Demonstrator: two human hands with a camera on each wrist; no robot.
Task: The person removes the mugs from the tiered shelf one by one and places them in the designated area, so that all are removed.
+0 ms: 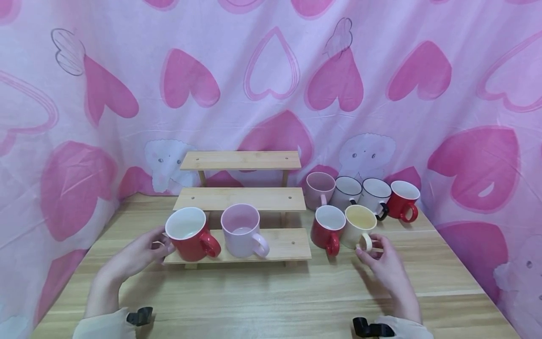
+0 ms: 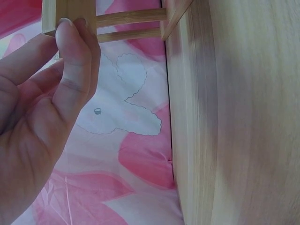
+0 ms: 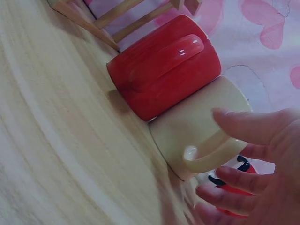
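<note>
In the head view my left hand (image 1: 146,249) is at the left end of the wooden tiered shelf (image 1: 262,200). Its fingertips hold the end of a board (image 2: 77,9) in the left wrist view. On the lowest tier stand a red mug (image 1: 189,242) with a pale inside and a lilac mug (image 1: 240,235), handles towards the right. My right hand (image 1: 387,263) is around the handle of a cream mug (image 1: 353,233), thumb and fingers spread on either side without closing. Beside the cream mug (image 3: 187,119) stands another red mug (image 3: 164,68), handle facing forward.
Behind the cream mug, a pink mug (image 1: 318,192), two white mugs with black rims (image 1: 345,195) and a red mug (image 1: 398,205) stand in a row. A pink heart-patterned cloth (image 1: 271,94) hangs behind the wooden table (image 1: 254,301).
</note>
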